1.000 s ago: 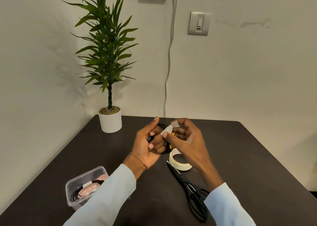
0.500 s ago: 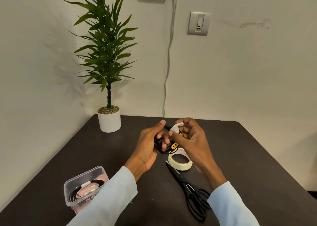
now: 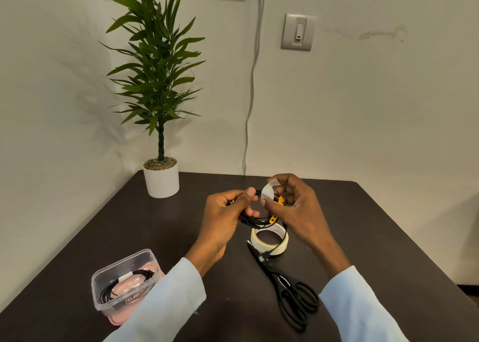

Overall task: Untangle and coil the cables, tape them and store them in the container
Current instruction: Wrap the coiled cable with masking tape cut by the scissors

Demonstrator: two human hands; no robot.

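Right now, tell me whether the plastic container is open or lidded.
Open: the container has no lid on it, and a taped black cable coil lies inside.

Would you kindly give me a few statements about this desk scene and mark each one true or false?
1. The left hand grips the coiled black cable above the table. True.
2. The right hand holds the scissors. False: it pinches a strip of tape; the scissors lie on the table.
3. The clear container already holds a taped black cable. True.
4. The tape roll sits inside the container. False: it lies on the table, just beyond the scissors' tips.
5. The potted plant stands at the table's far right corner. False: it stands at the far left corner.
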